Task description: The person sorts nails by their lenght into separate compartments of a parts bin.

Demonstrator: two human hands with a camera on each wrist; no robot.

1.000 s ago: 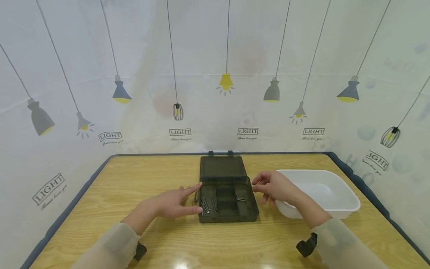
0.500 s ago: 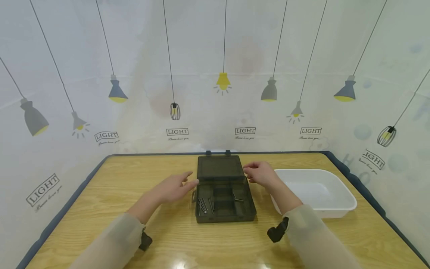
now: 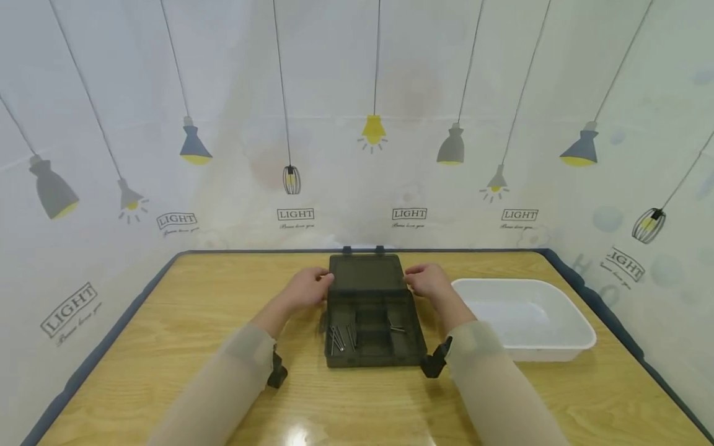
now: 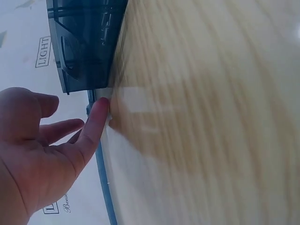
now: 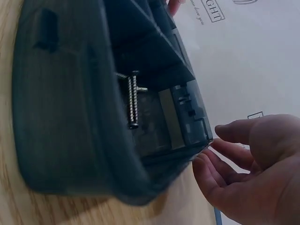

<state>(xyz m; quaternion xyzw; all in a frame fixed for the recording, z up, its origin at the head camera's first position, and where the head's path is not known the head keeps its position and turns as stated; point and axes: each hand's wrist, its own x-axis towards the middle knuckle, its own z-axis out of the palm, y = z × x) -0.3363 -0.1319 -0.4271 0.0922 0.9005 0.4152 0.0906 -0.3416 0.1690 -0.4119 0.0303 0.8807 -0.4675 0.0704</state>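
Note:
A smoky dark plastic compartment box point(image 3: 375, 358) stands on the wooden table, its lid point(image 3: 365, 272) folded back flat toward the wall. Loose screws point(image 3: 337, 339) lie in its left compartment; a few more screws point(image 5: 133, 101) lie in the right one. My left hand point(image 3: 305, 288) is at the lid's left edge, thumb and fingers apart in the left wrist view. On the opposite side, my right hand point(image 3: 428, 280) has its fingertips right at the lid's right edge. Its fingers are loosely bent, thumb apart, close by the box's rear corner in the right wrist view.
A white plastic basin point(image 3: 558, 354) stands to the right of the box, close to my right forearm. Behind the table point(image 3: 223, 347) hangs a pale cloth backdrop point(image 3: 346, 74) printed with lamps. The box's lid reaches nearly to the table's back edge.
My left hand has left the box's left wall and moved back to the lid's left edge. My right hand has moved from beside the tray section back to the lid's right edge.

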